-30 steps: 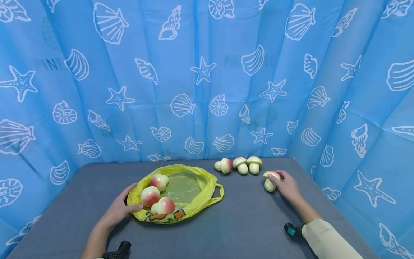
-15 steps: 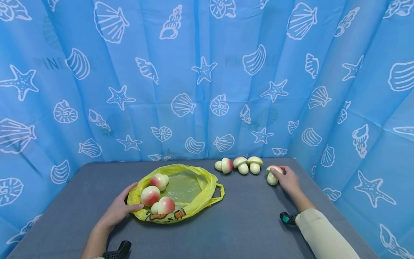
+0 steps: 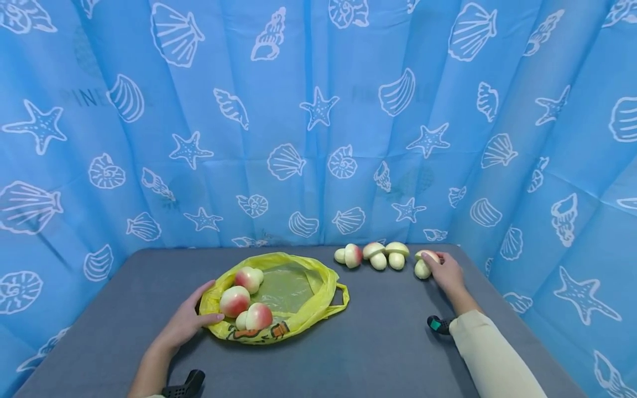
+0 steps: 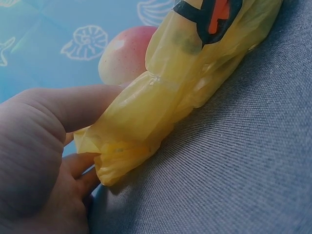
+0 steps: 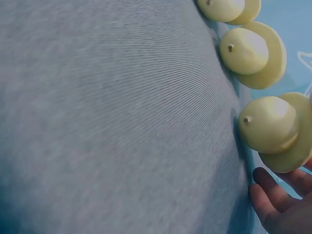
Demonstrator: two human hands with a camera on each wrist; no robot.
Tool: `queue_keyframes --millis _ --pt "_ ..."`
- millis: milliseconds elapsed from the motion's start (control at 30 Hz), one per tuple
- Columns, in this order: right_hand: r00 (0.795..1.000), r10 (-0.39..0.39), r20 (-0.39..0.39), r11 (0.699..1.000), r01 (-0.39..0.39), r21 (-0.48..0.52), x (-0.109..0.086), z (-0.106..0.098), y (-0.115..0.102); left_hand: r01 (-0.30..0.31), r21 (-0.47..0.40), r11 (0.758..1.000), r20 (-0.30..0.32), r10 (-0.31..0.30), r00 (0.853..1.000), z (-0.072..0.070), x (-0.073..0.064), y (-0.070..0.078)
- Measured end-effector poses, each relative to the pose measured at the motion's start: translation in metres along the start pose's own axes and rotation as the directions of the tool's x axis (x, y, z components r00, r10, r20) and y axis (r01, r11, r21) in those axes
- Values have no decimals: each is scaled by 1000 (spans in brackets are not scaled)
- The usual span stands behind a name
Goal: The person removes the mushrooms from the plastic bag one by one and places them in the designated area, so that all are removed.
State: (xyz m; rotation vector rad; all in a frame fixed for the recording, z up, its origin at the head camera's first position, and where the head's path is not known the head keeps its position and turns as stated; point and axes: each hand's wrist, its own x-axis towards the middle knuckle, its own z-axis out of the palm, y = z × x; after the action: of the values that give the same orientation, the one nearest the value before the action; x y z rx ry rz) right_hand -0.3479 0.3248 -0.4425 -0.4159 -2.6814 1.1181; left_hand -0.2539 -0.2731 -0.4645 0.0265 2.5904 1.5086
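A yellow plastic bag (image 3: 323, 298) lies with its mouth spread on the table, holding toy mushrooms (image 3: 235, 301) with red-tinted caps. At its left side my left hand (image 3: 186, 320) grips the rim, thumb over the edge and fingers on the outer side, as the plastic (image 4: 131, 122) shows in the left wrist view. Over at the table's far right, my right hand (image 3: 448, 273) holds a toy mushroom (image 3: 423, 270) by its cap, stem toward me. The right wrist view shows that mushroom's pale stem (image 5: 268, 124) near the fingers, at the end of a row.
Several mushrooms stand along the back edge, among them one lying sideways (image 3: 349, 256) and one with a pale cap (image 3: 397, 255). A blue shell-print curtain (image 3: 318, 138) hangs behind the grey table (image 3: 378, 342).
My right hand has moved the mushroom back and slightly right, level with the row at the far edge. The left hand and bag have stayed in place.
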Motion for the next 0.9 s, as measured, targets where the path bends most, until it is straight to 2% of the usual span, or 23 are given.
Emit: queue_keyframes --millis 267,467,733,900 --pt "1000 -13 7 1000 13 16 5 3 -1 20 -7 1000 2 -20 1000 3 -1 2" --pt "1000 -23 13 1000 23 15 7 6 -1 8 -4 1000 -16 -8 1000 3 1 -2" --pt "999 -29 32 1000 30 -9 14 7 -2 -22 -10 1000 -12 22 1000 1 -2 0" --pt "998 -43 42 999 44 -26 14 7 -1 -20 -5 1000 -10 20 1000 1 -1 -1"
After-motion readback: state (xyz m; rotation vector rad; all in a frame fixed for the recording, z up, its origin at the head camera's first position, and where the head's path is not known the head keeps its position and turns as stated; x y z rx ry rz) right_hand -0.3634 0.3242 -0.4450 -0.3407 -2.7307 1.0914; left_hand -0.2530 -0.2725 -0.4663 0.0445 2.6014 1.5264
